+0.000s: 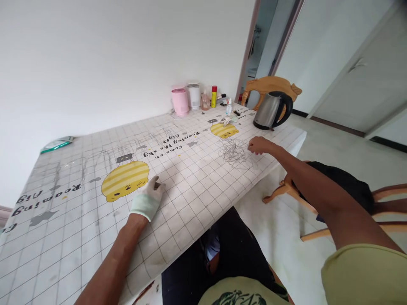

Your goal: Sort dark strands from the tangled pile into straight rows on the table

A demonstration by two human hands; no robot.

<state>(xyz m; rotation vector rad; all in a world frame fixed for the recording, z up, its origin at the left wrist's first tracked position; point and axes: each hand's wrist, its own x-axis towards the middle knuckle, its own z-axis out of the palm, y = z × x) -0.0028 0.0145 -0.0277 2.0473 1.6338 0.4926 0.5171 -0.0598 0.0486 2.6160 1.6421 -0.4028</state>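
A loose tangle of thin dark wire or thread (234, 151) lies on the white checked tablecloth (190, 190), right of the middle. At its right edge is my right hand (257, 145), bare, with the fingers closed; whatever they pinch is too small to make out. My left hand (150, 195) wears a pale glove and rests on the cloth beside a printed yellow striped figure (125, 180). Its fingers are curled, and their tips are partly hidden, so I cannot tell whether they hold something.
A steel kettle (270, 111) stands at the right end. Along the back are a pink container (179, 101), a white container (193, 96), a red-and-yellow can (214, 97) and small bottles. A green-edged packet (57, 144) lies far left. Wooden chairs (270, 86) stand nearby.
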